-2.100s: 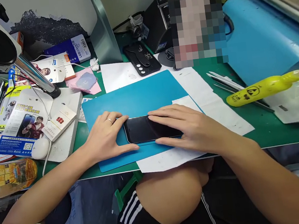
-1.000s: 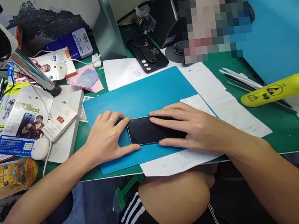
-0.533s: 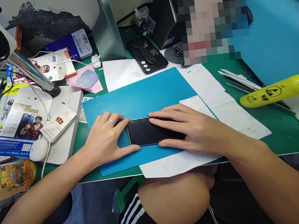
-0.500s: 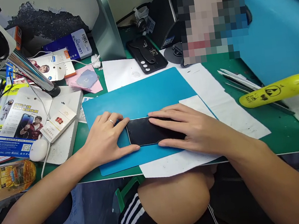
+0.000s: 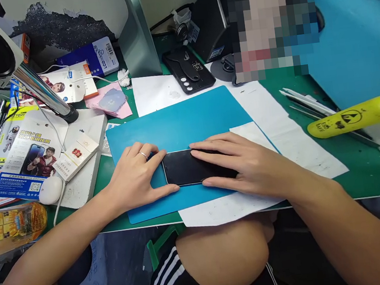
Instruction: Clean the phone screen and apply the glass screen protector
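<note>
A black phone (image 5: pixel 182 167) lies screen up on a blue mat (image 5: pixel 176 121) near the table's front edge. My left hand (image 5: pixel 135 177) frames the phone's left end, thumb along its near edge and fingers along its far edge, with a ring on one finger. My right hand (image 5: pixel 244 163) lies flat over the phone's right half, fingers stretched out on the glass and thumb at the near edge. White paper sheets (image 5: pixel 278 127) sit under and beside the mat.
Left: a microscope base (image 5: pixel 82 142), phone-part boxes (image 5: pixel 29 157), a white mouse (image 5: pixel 51 189), a pink packet (image 5: pixel 110 101). Behind: a black phone case (image 5: pixel 188 71) and a silver stand (image 5: pixel 137 33). Right: a yellow ESD bottle (image 5: pixel 356 115), tweezers (image 5: pixel 306 100), a blue roller machine (image 5: pixel 353 34).
Both hands stay on the phone in the same pose; only the camera view has shifted slightly.
</note>
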`<state>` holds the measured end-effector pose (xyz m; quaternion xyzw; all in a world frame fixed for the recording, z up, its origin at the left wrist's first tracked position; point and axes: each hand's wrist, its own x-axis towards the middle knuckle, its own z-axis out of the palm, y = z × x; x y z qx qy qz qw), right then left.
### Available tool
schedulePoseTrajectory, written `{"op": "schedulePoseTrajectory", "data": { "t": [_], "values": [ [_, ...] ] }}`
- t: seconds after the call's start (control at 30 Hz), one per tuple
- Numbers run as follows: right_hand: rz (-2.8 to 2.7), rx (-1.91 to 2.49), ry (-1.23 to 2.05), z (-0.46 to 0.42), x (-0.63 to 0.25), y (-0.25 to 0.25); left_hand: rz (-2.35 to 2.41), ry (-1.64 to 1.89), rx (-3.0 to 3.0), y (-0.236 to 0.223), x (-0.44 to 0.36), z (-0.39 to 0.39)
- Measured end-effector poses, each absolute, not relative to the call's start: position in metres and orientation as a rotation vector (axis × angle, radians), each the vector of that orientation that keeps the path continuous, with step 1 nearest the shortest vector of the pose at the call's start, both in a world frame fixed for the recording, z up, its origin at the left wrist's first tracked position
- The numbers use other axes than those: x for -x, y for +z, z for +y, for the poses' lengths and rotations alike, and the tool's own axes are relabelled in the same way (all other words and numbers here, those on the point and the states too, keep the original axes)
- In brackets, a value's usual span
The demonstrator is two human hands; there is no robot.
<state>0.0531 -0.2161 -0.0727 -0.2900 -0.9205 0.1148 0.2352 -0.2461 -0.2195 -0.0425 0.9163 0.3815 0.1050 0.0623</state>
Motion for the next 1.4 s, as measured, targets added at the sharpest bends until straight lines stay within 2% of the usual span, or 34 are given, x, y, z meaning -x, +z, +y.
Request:
{"op": "schedulePoseTrajectory", "data": {
  "t": [1.23, 1.4],
  "values": [
    [-2.535, 0.671, 0.091, -0.2147, -0.0521, -0.0744, 1.116, 0.372, -2.828, -0.0445, 0.2473, -0.2180],
    [-2.536, 0.678, 0.076, -0.2146, -0.0523, -0.0754, 1.129, 0.284, -2.824, -0.0411, 0.2467, -0.2186]
  ]
}}
